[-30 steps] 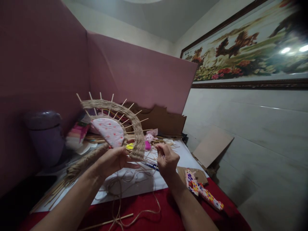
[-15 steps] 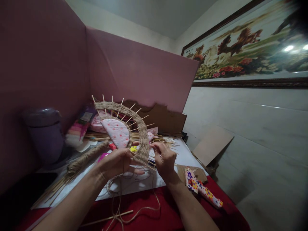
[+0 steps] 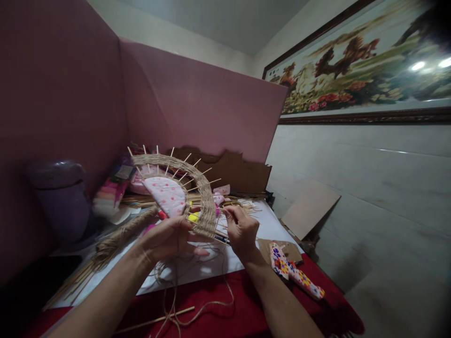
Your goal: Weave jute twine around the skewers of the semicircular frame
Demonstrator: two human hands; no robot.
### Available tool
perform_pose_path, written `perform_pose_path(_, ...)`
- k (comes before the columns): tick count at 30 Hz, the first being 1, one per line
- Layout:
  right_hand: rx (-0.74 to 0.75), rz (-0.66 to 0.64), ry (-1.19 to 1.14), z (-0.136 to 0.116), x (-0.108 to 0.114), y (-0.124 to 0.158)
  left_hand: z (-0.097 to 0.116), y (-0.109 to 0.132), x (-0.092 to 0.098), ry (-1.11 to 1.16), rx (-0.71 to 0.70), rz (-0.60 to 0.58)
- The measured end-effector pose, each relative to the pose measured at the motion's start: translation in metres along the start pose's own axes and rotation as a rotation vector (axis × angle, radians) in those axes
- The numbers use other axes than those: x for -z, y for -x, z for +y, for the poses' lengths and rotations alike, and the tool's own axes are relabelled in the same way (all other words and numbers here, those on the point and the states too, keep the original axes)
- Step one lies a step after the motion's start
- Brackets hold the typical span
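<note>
A half-round woven piece (image 3: pixel 207 199) of tan twine on thin pale sticks stands tilted over the table. At its inner side sits a white padded half-circle (image 3: pixel 165 195) with pink-red dots. My left hand (image 3: pixel 172 237) grips the lower end from below, thumb near the padding and fingers extended underneath. Closed in a pinch at the outer right edge, my right hand (image 3: pixel 242 230) has its fingertips on the end of a thin stick (image 3: pixel 219 209); whether twine is also between them is hidden. Loose twine (image 3: pixel 211 304) hangs below in loops onto the red cloth.
A twine roll (image 3: pixel 123 234) lies left on a bundle of sticks (image 3: pixel 75 279), by a purple bin (image 3: pixel 63 202). A flower-patterned glue gun (image 3: pixel 296 274) rests on cardboard at right. A single stick (image 3: pixel 158 319) lies in front. Pink boards (image 3: pixel 200 98) enclose the back.
The woven piece has shifted slightly left and down in view, along with small camera movement. My right fingertips have moved slightly up along its outer edge.
</note>
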State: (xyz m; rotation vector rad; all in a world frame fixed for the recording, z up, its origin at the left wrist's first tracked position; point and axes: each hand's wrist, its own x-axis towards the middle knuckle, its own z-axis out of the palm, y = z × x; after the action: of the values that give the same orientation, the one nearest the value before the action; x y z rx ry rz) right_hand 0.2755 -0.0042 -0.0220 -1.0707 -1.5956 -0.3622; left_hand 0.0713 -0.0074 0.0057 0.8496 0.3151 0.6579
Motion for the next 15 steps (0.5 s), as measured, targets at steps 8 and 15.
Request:
perform_pose_path(8, -0.02, 0.029, -0.04, -0.0003, 0.0002, -0.0011, 0.0005, 0.0, 0.0003, -0.028, -0.01, -0.017)
perform_pose_path(15, -0.024, 0.033, -0.058, 0.0015, 0.0014, -0.003, 0.002, 0.0006, 0.0014, -0.042, -0.018, 0.024)
